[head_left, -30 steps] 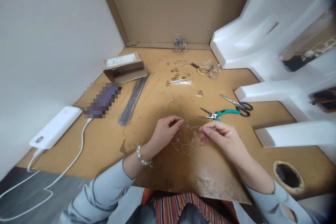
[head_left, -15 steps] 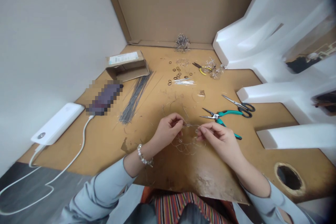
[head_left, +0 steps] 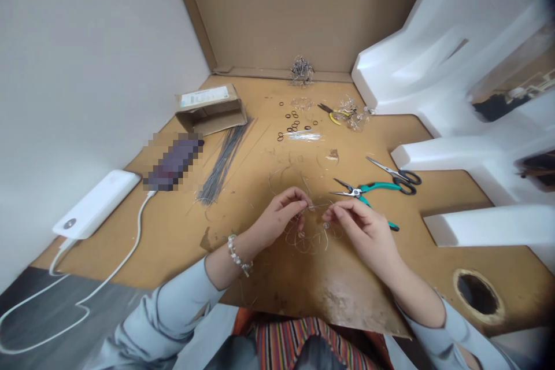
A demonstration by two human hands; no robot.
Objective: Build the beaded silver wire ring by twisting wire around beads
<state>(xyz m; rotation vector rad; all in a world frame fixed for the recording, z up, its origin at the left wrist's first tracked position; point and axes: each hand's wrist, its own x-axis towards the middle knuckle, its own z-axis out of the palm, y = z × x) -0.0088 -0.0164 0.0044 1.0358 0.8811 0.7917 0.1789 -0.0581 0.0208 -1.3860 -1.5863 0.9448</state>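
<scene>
My left hand (head_left: 286, 213) pinches a thin wire piece (head_left: 309, 244) with curved loops and small clear beads. Opposite it, my right hand (head_left: 358, 225) is closed with thumb and forefinger on the same wire, at its right side. A short stretch of wire spans the small gap between my fingertips. The loops hang below my hands, just over the board; their exact shape is too fine to make out. Green-handled pliers (head_left: 356, 191) lie with jaws apart behind my right hand. Loose bits of wire (head_left: 299, 170) are scattered beyond my fingers.
Scissors (head_left: 392, 173) lie at right. Farther back are dark rings (head_left: 295, 125), short wires (head_left: 304, 136), yellow-handled cutters (head_left: 330, 113) and tangled wire pieces (head_left: 302, 71). At left are a wire bundle (head_left: 223, 165), cardboard box (head_left: 212, 115), phone (head_left: 176, 165) and power bank (head_left: 96, 205). A hole (head_left: 479, 295) opens at right.
My fingers have shifted slightly on the wire, and the beaded loops have turned a little. A bead now shows below my right fingertips. The tools and other items lie as before.
</scene>
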